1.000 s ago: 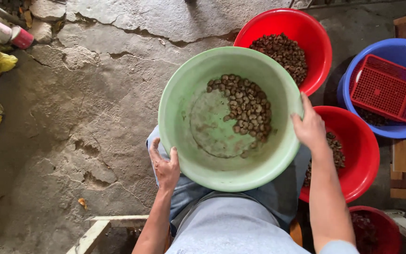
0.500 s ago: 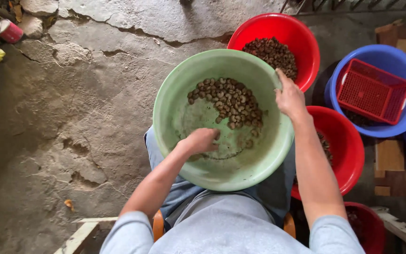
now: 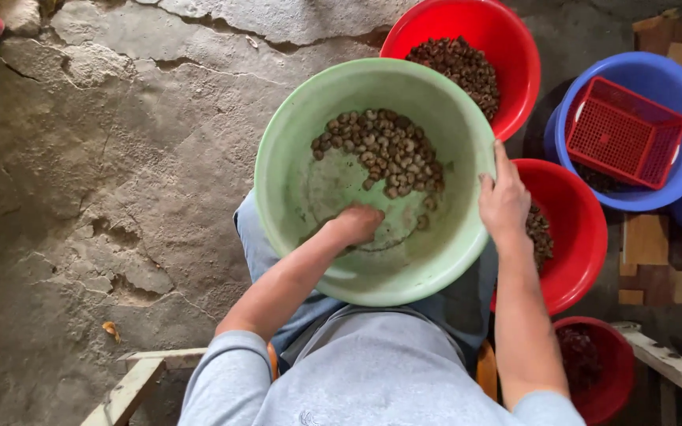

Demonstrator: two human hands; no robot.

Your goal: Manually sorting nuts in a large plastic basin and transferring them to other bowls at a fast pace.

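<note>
Green basin [image 3: 301, 197] on the lap, both hands at work.

Plastic and wide, the basin rested on the knees, so the nuts [image 3: 384, 154] lay heaped at its far side. The left hand [image 3: 357, 223] reached down to the basin's floor just short of the heap, fingers curled under (whether around a nut I cannot tell). The right hand [image 3: 504, 201] gripped the basin's right rim, steadying it; red tubs [image 3: 515, 71] sat beyond that rim.

Green basin [image 3: 294, 189] on my lap: smooth plastic, dull sheen, smeared inside. Nuts [image 3: 380, 150] in it: matt, rough-shelled, brown-grey. Red bowls [image 3: 515, 63]: glossy plastic. Blue tub [image 3: 672, 193]: smooth plastic; red crate [image 3: 625, 130] inside: perforated plastic mesh. Floor [image 3: 104, 158]: cracked, rough concrete. My trousers [image 3: 254, 237]: soft denim cloth.
</note>
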